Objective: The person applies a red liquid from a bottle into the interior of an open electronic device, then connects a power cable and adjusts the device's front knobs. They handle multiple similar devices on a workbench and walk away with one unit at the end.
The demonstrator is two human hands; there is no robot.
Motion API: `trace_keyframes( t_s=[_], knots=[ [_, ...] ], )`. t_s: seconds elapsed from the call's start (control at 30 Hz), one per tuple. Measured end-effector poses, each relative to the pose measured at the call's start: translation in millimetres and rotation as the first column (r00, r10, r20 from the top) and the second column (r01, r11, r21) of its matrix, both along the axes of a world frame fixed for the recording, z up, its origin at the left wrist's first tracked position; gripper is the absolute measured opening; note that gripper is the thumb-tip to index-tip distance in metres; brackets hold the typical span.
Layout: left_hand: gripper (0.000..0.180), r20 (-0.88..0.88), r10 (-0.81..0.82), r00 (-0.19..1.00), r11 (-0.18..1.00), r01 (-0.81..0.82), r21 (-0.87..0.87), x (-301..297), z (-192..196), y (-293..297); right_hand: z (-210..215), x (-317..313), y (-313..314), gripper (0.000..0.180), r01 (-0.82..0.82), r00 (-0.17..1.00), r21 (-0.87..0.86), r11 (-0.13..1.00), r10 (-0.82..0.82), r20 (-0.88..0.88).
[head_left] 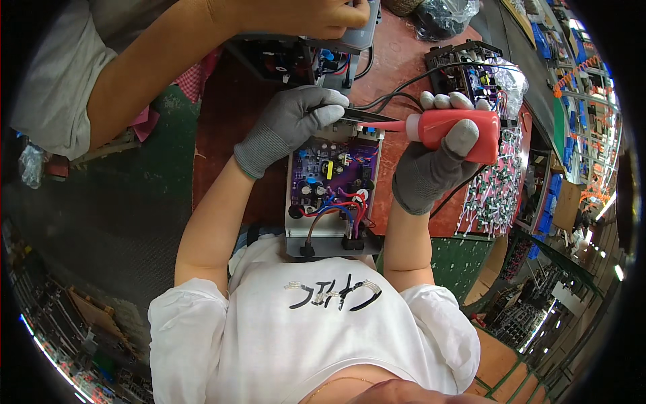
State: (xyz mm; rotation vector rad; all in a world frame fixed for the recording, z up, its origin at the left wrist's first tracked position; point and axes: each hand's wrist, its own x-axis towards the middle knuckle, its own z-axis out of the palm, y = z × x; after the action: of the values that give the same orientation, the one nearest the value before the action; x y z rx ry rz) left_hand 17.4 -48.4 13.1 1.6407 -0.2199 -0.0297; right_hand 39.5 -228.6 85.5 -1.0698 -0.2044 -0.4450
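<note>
There are two gloved hands [288, 124] [431, 174], one red bottle [486, 131], three electronic units [334, 176] [279, 59] [445, 77] and one co-worker's hand [316, 17].

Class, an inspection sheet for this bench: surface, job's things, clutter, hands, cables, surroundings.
Surface: red tabletop, partly covered.
Job's things: open grey unit with purple circuit board; dark panel; red bottle, nozzle pointing left.
Clutter: heap of thin leads and black-framed unit, both at right.
Hands: left hand pinches the panel; right hand grips the bottle.
Cables: black cables beyond the panel; red and blue wires inside the grey unit.
Surroundings: another person's hand at top; blue bins far right.
</note>
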Motion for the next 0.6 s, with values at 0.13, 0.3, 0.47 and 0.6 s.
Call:
trace_keyframes(
  t_s=[0.13,0.3,0.47,0.6],
  knots=[
    [0.022,0.015,-0.001,1.0,1.0,0.001,0.01,0.9,-1.8,-0.3,-1.3,0.6,2.5,0.063,0.039,0.999,-0.056,0.998,-0.037,0.028],
    [0.022,0.004,0.006,1.0,1.0,-0.006,0.009,0.0,-0.3,-0.4,1.0,-0.4,6.3,0.064,0.057,0.998,-0.085,0.995,-0.055,0.028],
    [0.022,0.001,0.001,1.0,0.999,-0.001,-0.032,-0.1,-1.6,-1.0,1.8,-1.1,4.5,0.066,0.037,0.999,-0.117,0.992,-0.035,0.024],
    [0.022,0.001,0.0,1.0,0.999,0.0,-0.042,-0.1,-0.8,-1.0,-0.6,-1.3,1.5,0.063,-0.028,0.998,-0.033,0.999,0.029,0.048]
  ],
)
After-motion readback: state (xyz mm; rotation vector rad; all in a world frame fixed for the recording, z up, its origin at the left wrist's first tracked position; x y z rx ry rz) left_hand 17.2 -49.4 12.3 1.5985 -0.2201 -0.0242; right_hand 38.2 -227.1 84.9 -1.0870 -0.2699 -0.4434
